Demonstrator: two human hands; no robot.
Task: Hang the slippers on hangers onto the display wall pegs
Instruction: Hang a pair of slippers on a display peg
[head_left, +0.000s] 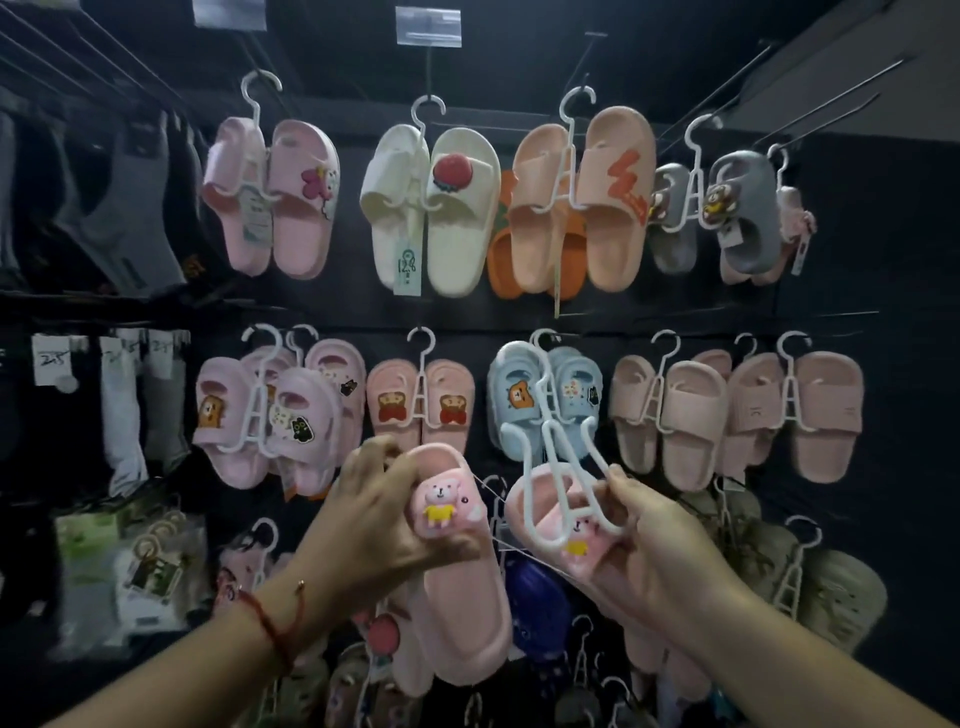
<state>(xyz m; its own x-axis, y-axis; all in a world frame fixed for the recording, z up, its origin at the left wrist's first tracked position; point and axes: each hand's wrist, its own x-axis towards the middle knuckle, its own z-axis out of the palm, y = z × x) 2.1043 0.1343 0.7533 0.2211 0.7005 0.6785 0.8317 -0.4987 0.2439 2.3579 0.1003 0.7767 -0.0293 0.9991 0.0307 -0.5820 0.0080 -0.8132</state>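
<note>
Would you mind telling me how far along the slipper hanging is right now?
Done: many pairs already hang on the wall, such as the cream pair. In hand: the left hand grips one pink bear slipper; the right hand holds the other slipper with the white hanger. Left: fit both on it and hook it onto a peg.
</note>
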